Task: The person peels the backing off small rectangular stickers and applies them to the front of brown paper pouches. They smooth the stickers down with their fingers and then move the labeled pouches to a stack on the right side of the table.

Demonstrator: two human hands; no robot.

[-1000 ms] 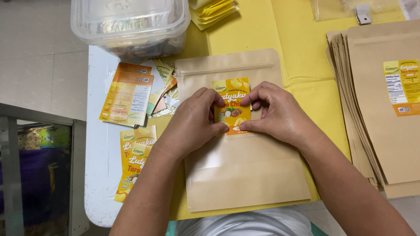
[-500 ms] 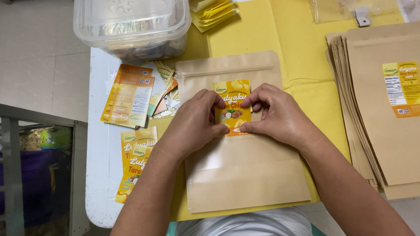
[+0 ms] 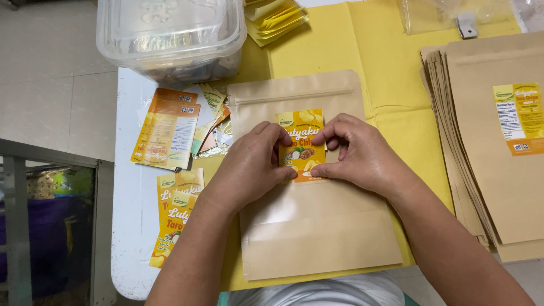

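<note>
Both hands, left hand point(image 3: 249, 164) and right hand point(image 3: 357, 156), pinch the yellow label point(image 3: 300, 141) flat onto the kraft pouch point(image 3: 306, 226) mid-surface. Uneven pressing could leave it crooked or wrinkled, imo.

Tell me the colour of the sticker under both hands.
Head view: the sticker is yellow and orange with snack pictures, pressed by both hands on a plain brown pouch.
</note>
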